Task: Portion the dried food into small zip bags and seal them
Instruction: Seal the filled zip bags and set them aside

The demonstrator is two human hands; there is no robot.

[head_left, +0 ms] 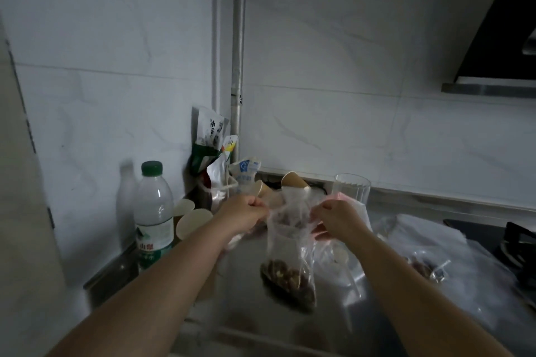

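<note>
Dim kitchen corner, pale marbled wall tiles behind, and a steel counter (333,324) running off toward a stove at the right edge. Both arms reach out over it, and between them hangs the zip bag (290,252), clear plastic, held up off the counter with its long axis running straight down. Dried food (285,277) sits bunched in the bottom; the upper part of the bag looks slack and empty.

Left hand (246,211) is curled, pinching the bag's top at its left corner. Right hand (338,216) does the same at the right corner, fingers closed on the plastic, with something pink showing just behind it that I cannot make out. So the two hands stand apart, level with each other, the mouth of the bag stretched between them and the weight hanging directly below.

That is what the seal turns on, I'd say: the zip strip lies crossways, hand to hand, neither nearer than the other, so pressing it shut means running fingers along that line. Whether the strip is already partly closed is too blurred to tell.

Off to the right on the counter lies another bag (426,266) with dark contents. A water bottle (153,214) stands at left, paper cups (193,224) beside it, a glass (352,187) behind.
</note>
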